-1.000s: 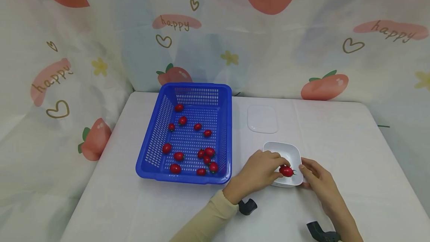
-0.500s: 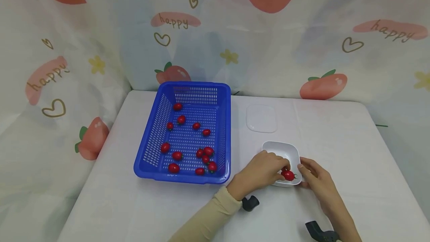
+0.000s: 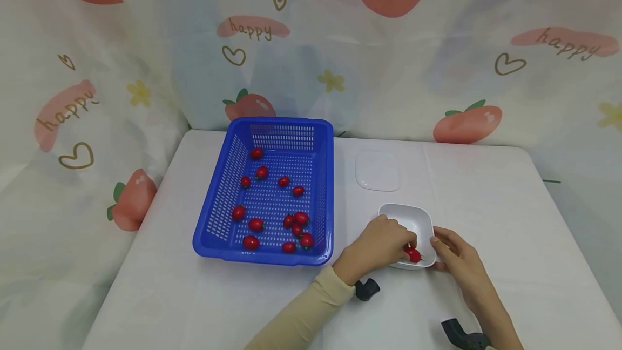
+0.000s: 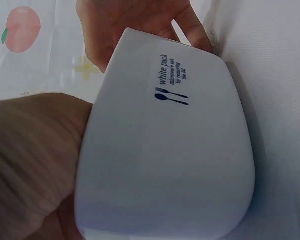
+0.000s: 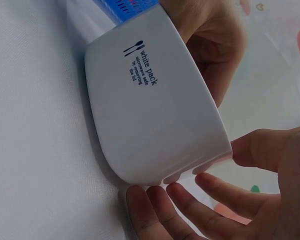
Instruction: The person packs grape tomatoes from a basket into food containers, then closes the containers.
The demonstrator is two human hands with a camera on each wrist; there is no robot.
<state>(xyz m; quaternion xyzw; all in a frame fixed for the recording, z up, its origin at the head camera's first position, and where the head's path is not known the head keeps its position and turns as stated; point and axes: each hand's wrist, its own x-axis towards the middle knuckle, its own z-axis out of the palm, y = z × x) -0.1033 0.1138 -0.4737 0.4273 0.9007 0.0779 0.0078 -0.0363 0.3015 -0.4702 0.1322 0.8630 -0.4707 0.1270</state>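
Observation:
A white plastic food container, printed "white pack", stands on the table at the right. My left hand reaches over its near left rim, fingers curled down inside at a red cherry tomato low in the container. Those fingers partly cover the tomato, and in the left wrist view the container's wall hides them. My right hand holds the container at its right side. In the right wrist view its thumb is at the rim and its fingertips lie against the outer wall.
A blue plastic basket with several cherry tomatoes scattered in it stands to the left. A clear flat lid lies behind the container. Patterned cloth hangs behind the table. Dark wrist-worn devices show below the hands.
The left hand has lowered the cherry tomato into the container, and the fingers now cover more of it. The right hand keeps its hold on the container's side.

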